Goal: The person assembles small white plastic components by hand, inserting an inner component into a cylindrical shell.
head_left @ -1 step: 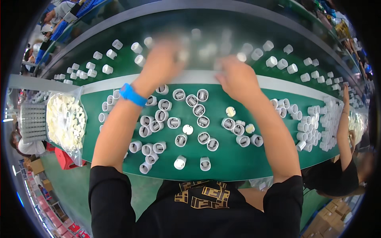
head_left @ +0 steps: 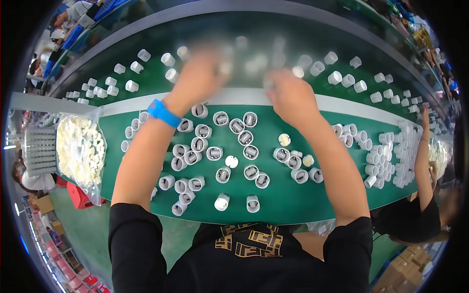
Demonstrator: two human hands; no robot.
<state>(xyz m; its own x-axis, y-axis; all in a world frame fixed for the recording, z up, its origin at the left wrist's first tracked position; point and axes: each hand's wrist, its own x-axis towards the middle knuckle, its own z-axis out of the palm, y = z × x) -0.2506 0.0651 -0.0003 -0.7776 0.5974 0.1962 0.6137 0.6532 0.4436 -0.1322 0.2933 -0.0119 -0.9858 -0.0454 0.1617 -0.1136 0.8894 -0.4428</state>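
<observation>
Both arms reach across the green table (head_left: 278, 212) to the far green strip behind a pale rail. My left hand (head_left: 201, 75), with a blue wristband, is over that strip, beside white cups (head_left: 168, 59). My right hand (head_left: 291, 95) is at the rail, close to another white cup (head_left: 298, 72). A hazy blur covers the fingers of both hands, so whether they hold anything is hidden. Between my forearms stand several white cups with metal parts inside (head_left: 214, 153). Loose cream discs, such as the one near the middle (head_left: 231, 161), lie among them.
A clear bag of cream pieces (head_left: 80, 149) is at the table's left end, beside a grey basket (head_left: 40, 151). Stacked white cups (head_left: 404, 154) crowd the right end, where another person's arm (head_left: 423, 151) reaches in. The pale rail (head_left: 337, 101) crosses between table and strip.
</observation>
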